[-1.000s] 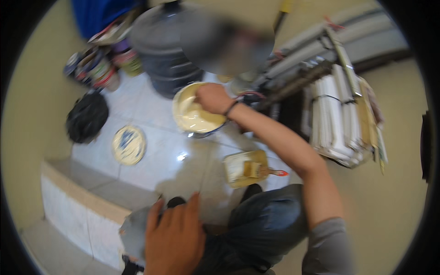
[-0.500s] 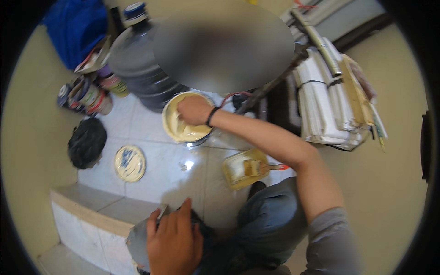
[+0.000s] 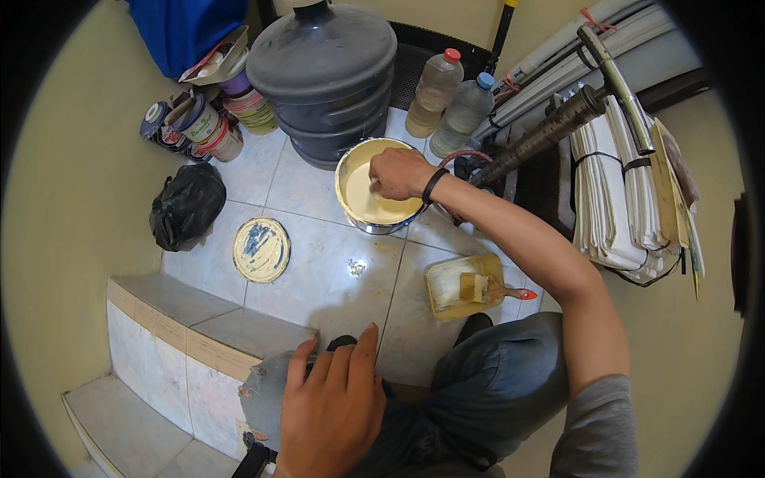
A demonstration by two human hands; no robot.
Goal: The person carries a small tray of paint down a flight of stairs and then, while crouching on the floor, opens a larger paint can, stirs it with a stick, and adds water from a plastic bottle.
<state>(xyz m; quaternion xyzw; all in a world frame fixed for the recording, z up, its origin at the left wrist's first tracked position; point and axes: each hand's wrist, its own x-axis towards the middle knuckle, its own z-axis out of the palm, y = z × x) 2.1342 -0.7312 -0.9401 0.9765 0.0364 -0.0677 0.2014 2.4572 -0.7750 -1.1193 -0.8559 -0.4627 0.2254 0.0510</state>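
Observation:
My right hand (image 3: 401, 174) reaches into a round bucket (image 3: 341, 195) of cream paint (image 3: 374, 207). Its fingers are curled down over the paint; whatever they grip is hidden beneath them. Near my bent knee, at the bottom, my left hand (image 3: 335, 402) is held palm down with its fingers stretched out, holding nothing. A paint-smeared lid (image 3: 261, 250) lies on the tiles left of the bucket. To the right of my left hand sits a yellowish paint tray (image 3: 446, 313), with a wide paintbrush (image 3: 476, 287) resting across it.
Behind the bucket stands a big grey water jug (image 3: 323, 60). Two plastic bottles (image 3: 434, 92) are to its right, paint cans (image 3: 199, 123) to its left. A floor pump (image 3: 542, 135) leans beside bundled white sheets (image 3: 610, 199). A black bag (image 3: 187, 209) lies left, above a tiled step (image 3: 215, 327).
The whole view has shifted, so the scene sits further right. My right hand remains in the bucket, its fingers now lower over the paint. My left hand stays outstretched near my knee.

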